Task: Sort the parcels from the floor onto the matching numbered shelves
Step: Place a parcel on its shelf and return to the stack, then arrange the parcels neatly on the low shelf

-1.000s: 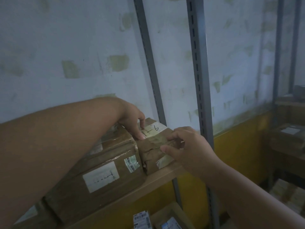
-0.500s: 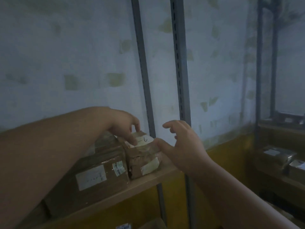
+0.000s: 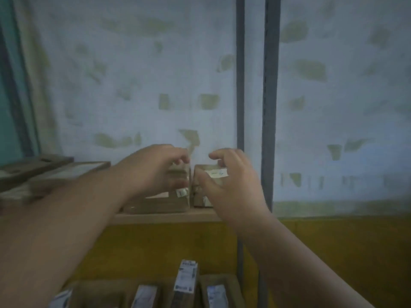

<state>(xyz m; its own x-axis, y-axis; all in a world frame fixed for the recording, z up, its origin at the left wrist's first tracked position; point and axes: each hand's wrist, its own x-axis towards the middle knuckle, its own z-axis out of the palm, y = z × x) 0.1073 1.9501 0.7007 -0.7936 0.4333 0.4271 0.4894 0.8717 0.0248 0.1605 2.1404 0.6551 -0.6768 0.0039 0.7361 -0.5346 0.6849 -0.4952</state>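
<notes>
Parcels (image 3: 205, 185) sit on wooden shelf (image 3: 169, 217) against wall (image 3: 133, 85).

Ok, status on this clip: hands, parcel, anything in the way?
Left hand and right hand open, no grip. Small taped parcel on shelf beside larger box. Nothing blocking.

Both hands (image 3: 155, 172) have let go of the parcel (image 3: 211, 185).
</notes>
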